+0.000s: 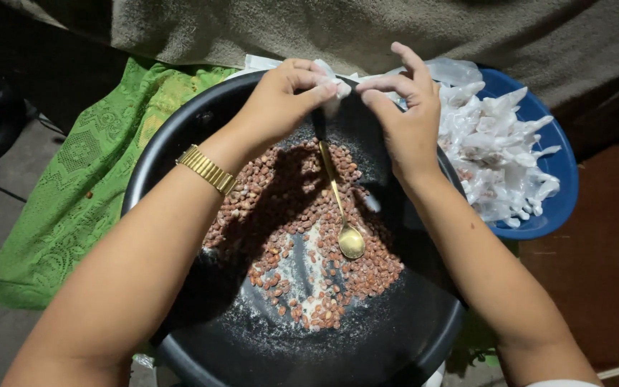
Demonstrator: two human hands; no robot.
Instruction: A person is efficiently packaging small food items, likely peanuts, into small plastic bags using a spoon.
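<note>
Both hands meet over the far rim of a wide black pan (180, 136). My left hand (281, 100), with a gold watch band on its wrist, pinches a small clear plastic bag (334, 89). My right hand (406, 107) grips the same bag from the other side, index finger raised. Below them, reddish-brown peanuts (288, 208) mixed with white powder lie in the pan. A gold spoon (342, 208) rests among the peanuts, bowl toward me, handle pointing at my hands.
A blue bowl (560, 172) at the right holds several small filled, tied plastic bags (496, 150). A green lace cloth (87, 186) lies left under the pan. Grey-brown fabric (367, 29) spans the back. Brown floor lies at the right, grey floor at the left.
</note>
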